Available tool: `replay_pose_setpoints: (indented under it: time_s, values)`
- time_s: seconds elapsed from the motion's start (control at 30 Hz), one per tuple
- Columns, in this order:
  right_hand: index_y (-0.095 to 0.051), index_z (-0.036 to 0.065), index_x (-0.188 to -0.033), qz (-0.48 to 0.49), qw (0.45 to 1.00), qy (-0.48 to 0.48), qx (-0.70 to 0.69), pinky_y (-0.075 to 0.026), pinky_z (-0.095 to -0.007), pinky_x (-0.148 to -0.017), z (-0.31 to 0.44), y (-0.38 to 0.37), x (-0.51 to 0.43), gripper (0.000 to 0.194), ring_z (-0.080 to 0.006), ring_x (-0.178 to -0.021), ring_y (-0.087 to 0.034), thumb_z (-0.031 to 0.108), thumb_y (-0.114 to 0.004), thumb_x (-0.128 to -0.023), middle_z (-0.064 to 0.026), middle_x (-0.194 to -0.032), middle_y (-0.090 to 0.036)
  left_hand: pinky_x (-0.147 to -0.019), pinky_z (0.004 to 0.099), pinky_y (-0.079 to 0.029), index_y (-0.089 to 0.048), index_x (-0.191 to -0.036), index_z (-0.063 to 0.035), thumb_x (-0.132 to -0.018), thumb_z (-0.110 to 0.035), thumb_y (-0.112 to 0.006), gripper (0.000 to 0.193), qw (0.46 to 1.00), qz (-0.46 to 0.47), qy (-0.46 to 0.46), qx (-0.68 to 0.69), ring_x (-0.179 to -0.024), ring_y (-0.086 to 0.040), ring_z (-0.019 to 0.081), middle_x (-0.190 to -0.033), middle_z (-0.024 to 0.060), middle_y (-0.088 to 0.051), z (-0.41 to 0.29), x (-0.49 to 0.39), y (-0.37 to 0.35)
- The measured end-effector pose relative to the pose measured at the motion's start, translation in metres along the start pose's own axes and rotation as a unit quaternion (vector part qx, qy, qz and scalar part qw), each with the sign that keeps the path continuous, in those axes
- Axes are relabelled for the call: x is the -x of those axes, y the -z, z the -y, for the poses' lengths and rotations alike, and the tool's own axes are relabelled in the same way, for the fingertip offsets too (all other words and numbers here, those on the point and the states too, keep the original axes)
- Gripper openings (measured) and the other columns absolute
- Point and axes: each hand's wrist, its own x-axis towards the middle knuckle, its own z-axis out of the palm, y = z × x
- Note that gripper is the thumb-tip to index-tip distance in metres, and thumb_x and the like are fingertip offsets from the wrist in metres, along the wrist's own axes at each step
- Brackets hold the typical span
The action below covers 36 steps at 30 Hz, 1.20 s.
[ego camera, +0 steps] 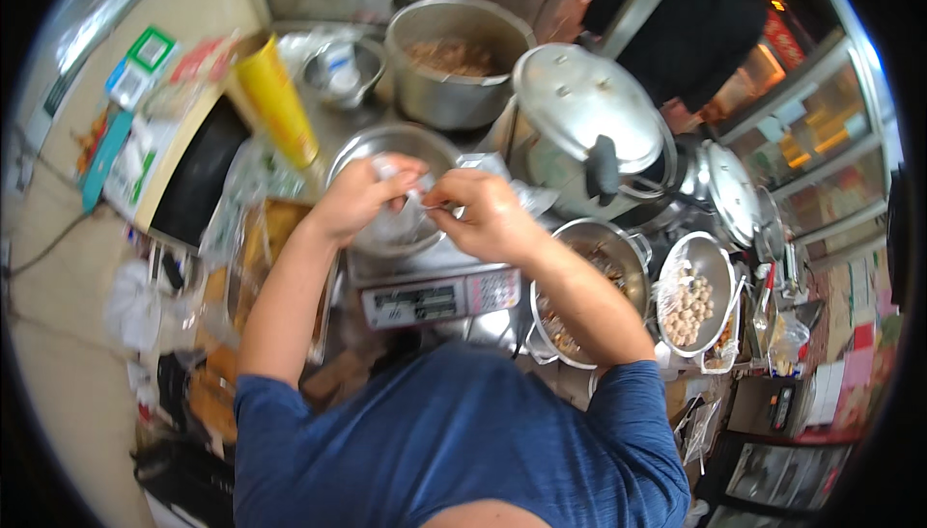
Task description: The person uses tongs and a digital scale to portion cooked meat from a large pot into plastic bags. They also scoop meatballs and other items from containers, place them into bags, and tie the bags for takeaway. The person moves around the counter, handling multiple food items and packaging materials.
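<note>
Both my hands meet over a round stainless steel bowl (362, 143), which rests on a digital weighing scale (442, 298). My left hand (362, 191) grips the bunched top of a thin clear plastic bag (397, 222) that hangs inside the bowl. The fingertips of my right hand (481, 209) pinch the edge of that bag close to the left fingers. The images of the hands are slightly blurred, and what the bag holds cannot be told.
Behind stands a deep metal pot (452, 97) of brown food, with a small bowl (346, 75) beside it. A yellow roll (279, 104) leans at left. On the right are a large lid (586, 104), a food-filled pan (637, 274) and a colander of pale balls (688, 303). A person (695, 28) is beyond the window.
</note>
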Motion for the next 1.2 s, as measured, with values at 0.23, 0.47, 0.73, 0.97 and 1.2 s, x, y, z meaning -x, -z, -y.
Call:
replay_pose_setpoints:
  time_s: [0.23, 0.47, 0.73, 0.97, 1.2]
  values:
    - [-0.066, -0.002, -0.098, 0.044, 0.926, -0.26, -0.271, -0.044, -0.0304, -0.082, -0.033, -0.024, -0.024, 0.042, -0.0156, -0.088, -0.055, 0.038, -0.052, -0.095, -0.008, -0.093, -0.064, -0.061, 0.0297, -0.046, -0.063, -0.079, -0.011, -0.07, -0.006, -0.064, 0.011, 0.634, -0.088, -0.397, -0.658, -0.068, -0.061, 0.0177, -0.079, 0.0019, -0.061, -0.006, 0.008, -0.009]
    - [-0.067, 0.003, -0.076, -0.105, 0.863, -0.3, -0.392, -0.036, -0.0226, -0.057, -0.047, -0.062, -0.01, 0.029, -0.0068, -0.063, -0.047, 0.029, -0.067, -0.088, 0.0025, -0.068, -0.057, -0.06, 0.0281, -0.048, -0.068, -0.081, -0.0067, -0.068, 0.003, -0.072, 0.016, 0.8, -0.256, -0.373, -0.393, -0.067, -0.061, 0.018, -0.077, 0.0058, -0.063, 0.044, 0.026, -0.006]
    - [-0.064, -0.004, -0.074, -0.192, 0.889, -0.414, 0.044, -0.046, -0.0384, -0.061, -0.075, -0.058, 0.027, 0.03, -0.0282, -0.062, -0.06, 0.022, -0.061, -0.088, -0.0135, -0.069, -0.063, -0.068, 0.0245, -0.048, -0.068, -0.085, 0.0012, -0.081, -0.007, -0.074, 0.011, 0.903, -0.387, -0.082, -0.169, -0.073, -0.061, 0.0119, -0.079, 0.0069, -0.067, 0.109, 0.047, 0.05]
    - [-0.043, 0.011, -0.135, -0.007, 0.962, -0.13, 0.24, -0.039, -0.0442, -0.095, -0.046, -0.114, -0.003, 0.08, -0.0331, -0.113, -0.051, 0.038, -0.078, -0.069, -0.0165, -0.122, -0.053, -0.073, 0.0258, -0.049, -0.067, -0.092, 0.0028, -0.083, -0.008, -0.072, 0.015, 0.923, -0.302, -0.122, -0.204, -0.08, -0.062, 0.0133, -0.085, 0.0085, -0.068, 0.095, 0.047, 0.039]
    - [-0.065, 0.004, -0.09, -0.202, 0.975, -0.085, 0.043, -0.049, -0.0388, -0.068, -0.027, -0.099, -0.001, 0.012, -0.0317, -0.074, -0.061, 0.007, -0.064, -0.078, -0.0129, -0.084, -0.062, -0.074, 0.0247, -0.047, -0.059, -0.112, 0.0026, -0.095, -0.011, -0.055, 0.022, 0.905, -0.38, -0.152, -0.117, -0.082, -0.058, 0.0115, -0.094, 0.0077, -0.064, 0.079, 0.084, 0.025]
